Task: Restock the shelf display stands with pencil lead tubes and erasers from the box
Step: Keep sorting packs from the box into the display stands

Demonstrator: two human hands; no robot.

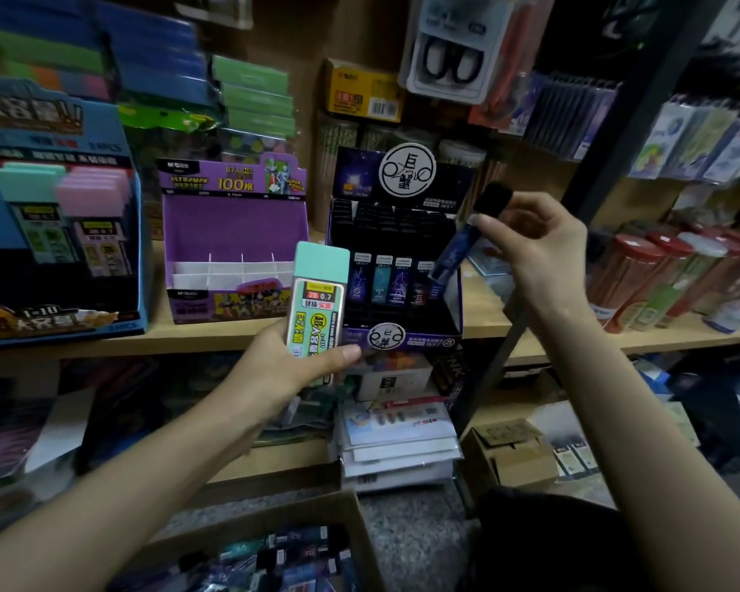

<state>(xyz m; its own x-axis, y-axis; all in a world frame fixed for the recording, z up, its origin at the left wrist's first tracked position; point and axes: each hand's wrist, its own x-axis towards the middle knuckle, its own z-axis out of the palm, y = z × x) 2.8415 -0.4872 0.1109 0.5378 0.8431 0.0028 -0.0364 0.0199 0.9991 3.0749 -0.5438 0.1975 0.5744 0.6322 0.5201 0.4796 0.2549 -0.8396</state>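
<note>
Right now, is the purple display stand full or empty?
Empty: the purple display stand shows only bare white dividers, no tubes in its visible slots.

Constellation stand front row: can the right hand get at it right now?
Probably yes. The right hand pinches a dark blue tube just over the right edge of the constellation stand, nothing between. The left hand and its mint tube cover only the stand's left side.

The box (pixel 362 536) runs off the bottom edge, contents blurred. The dark tube (pixel 457 246) in the right hand (pixel 535 249) is smeared. The left hand (pixel 289 365) hides the mint tube (pixel 317 299) low down.
</note>
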